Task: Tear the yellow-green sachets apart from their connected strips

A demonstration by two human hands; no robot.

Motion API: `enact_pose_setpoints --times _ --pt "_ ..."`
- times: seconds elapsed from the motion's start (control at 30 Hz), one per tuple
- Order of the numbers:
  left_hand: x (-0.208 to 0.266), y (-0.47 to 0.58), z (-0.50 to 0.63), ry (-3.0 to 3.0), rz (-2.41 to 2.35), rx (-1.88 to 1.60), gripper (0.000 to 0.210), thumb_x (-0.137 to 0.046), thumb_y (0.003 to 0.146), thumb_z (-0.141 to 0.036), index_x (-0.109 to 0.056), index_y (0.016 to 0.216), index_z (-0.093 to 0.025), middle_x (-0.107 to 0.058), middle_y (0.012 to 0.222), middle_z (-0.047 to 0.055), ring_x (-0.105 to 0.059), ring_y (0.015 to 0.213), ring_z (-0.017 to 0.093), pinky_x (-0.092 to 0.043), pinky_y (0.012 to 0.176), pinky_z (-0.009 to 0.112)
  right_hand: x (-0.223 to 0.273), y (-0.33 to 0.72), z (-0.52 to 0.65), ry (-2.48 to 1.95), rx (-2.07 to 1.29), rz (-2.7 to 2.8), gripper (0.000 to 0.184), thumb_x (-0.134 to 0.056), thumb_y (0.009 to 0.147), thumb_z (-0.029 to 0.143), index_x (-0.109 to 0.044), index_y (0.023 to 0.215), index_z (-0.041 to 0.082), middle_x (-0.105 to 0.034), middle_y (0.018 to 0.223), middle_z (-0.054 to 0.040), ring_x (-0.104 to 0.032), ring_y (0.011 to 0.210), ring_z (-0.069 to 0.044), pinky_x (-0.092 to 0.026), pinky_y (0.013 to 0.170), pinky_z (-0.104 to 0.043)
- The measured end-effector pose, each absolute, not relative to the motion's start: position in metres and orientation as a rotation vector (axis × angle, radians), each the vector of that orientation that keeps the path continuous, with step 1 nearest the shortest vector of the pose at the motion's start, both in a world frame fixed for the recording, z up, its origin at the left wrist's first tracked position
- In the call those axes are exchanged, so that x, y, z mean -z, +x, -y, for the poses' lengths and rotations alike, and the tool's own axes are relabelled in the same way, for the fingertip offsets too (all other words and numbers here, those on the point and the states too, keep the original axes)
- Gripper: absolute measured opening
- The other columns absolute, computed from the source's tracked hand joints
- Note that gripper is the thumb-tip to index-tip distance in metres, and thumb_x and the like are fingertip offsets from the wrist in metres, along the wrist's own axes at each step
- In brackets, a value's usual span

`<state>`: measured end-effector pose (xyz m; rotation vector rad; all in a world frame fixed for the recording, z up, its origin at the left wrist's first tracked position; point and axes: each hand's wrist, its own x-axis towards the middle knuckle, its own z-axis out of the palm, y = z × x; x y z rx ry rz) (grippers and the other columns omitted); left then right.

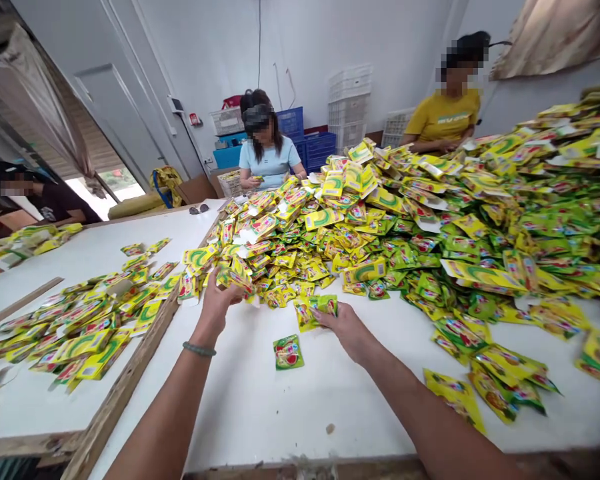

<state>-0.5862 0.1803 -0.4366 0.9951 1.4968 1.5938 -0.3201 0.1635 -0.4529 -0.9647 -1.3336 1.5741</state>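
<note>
My left hand [217, 303], below a green bracelet, is closed around a small yellow carton [236, 279] at the front edge of the heap. My right hand [344, 328] pinches a green and yellow sachet [326, 305] between thumb and fingers. A yellow part of that sachet, or a second one beneath it, shows to its left; I cannot tell which. Between my forearms a single green and yellow sachet [289, 352] with red print lies flat on the white table [260, 413]. Straight ahead rises a big heap of cartons and sachets [350, 227].
A wooden strip [130, 373] divides the table; cartons [87, 320] are spread left of it. Several loose sachets [497, 377] lie near my right forearm. Co-workers sit beyond the heap and at far left. Sunglasses [199, 209] rest on the table; crates [350, 100] stand behind.
</note>
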Motion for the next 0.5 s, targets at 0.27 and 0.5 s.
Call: enact_pose_setpoints --times 0.27,0.5 --pt "0.444 -0.498 -0.139 0.844 -0.939 -1.408 0.051 -0.077 0.059 -0.019 -0.053 0.104 -0.019 -0.067 0.094 0.003 -0.064 0.082 0.017 -0.051 0.078 0.033 0.453 -0.315 -0.165 -0.914 -1.584 1.211 0.039 -0.069 0.069 0.040 -0.062 0.100 0.018 -0.068 0.097 -0.0068 -0.064 0.088 -0.021 -0.050 0.079 -0.035" --pt "0.435 -0.525 -0.145 1.300 -1.244 -1.237 0.051 -0.080 0.057 -0.033 -0.062 0.103 -0.018 -0.066 0.078 0.001 -0.061 0.074 0.016 -0.047 0.065 0.025 0.446 -0.305 -0.168 -0.972 -1.443 1.494 0.034 -0.070 0.067 0.036 -0.064 0.093 0.015 -0.068 0.085 -0.0030 -0.062 0.080 -0.019 -0.050 0.077 -0.034"
